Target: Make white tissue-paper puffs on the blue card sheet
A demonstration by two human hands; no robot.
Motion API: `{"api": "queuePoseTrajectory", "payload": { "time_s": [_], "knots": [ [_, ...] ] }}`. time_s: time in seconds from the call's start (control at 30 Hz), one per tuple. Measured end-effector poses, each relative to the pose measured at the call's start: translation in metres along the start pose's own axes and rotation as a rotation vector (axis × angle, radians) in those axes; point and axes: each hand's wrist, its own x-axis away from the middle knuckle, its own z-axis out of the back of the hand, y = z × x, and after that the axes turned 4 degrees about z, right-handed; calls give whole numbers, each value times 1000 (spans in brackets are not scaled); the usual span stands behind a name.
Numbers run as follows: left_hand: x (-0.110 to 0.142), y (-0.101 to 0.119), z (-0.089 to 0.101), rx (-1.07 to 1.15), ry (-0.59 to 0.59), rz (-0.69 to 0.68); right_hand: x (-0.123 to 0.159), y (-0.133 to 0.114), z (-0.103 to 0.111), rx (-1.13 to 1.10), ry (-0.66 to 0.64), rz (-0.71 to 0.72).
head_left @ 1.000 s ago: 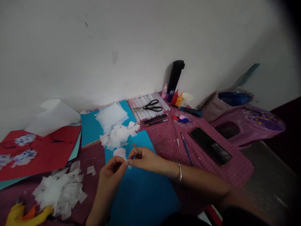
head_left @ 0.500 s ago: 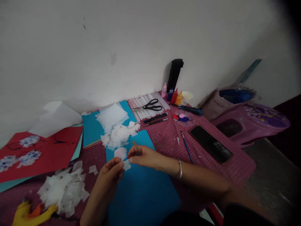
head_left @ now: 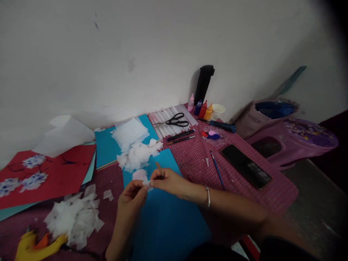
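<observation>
Between my two hands is a small piece of white tissue paper [head_left: 147, 183], pinched at both ends. My left hand [head_left: 133, 195] grips its left side between thumb and fingertips. The right hand [head_left: 168, 182] pinches the other side, and a thin brown stick-like thing pokes up by its fingers. Both hands hover over a blue sheet of card [head_left: 171, 224]. Just beyond them a pale pink paper flower [head_left: 139, 174] lies on the card. Behind it is a heap of white tissue pieces [head_left: 140, 154].
Scissors [head_left: 176, 120], pens [head_left: 181, 136], paint bottles [head_left: 202, 108], a paint palette [head_left: 212, 135], a paintbrush [head_left: 217, 169] and a phone [head_left: 246, 166] lie to the right. Leftward are red card with flowers [head_left: 62, 174], tissue squares [head_left: 74, 219] and a yellow glue gun [head_left: 38, 248].
My left hand has shifted right and slightly up, closer to my right hand. The tissue piece, which hung lower and spread out, is now drawn narrow between the fingertips.
</observation>
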Motion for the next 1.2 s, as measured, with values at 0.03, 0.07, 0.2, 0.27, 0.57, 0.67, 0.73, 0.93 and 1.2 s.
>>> {"api": "queuePoseTrajectory", "payload": {
  "time_s": [0.03,0.07,0.2,0.27,0.57,0.67,0.73,0.93,1.2],
  "knots": [
    [-1,-1,1,-6,-1,1,0,-1,0,2,4,-1],
    [-1,-1,2,-16,-5,4,0,-2,0,6,11,-6],
    [-1,-1,9,-70,-21,-43,1,-11,0,28,42,-93],
    [1,2,11,-105,-21,-78,2,-16,1,19,33,-125],
    [15,24,-1,-422,-38,-332,5,-19,4,-42,-150,-220],
    [14,20,-2,-378,-20,-236,3,-13,4,-4,-123,-221],
    [11,16,-1,-249,-24,-153,2,-8,4,23,-85,-167],
    [4,9,7,22,-95,-73,-2,-3,5,73,-48,-49],
    [2,3,2,-159,19,-114,3,-12,3,13,-80,-135]
  ]
}}
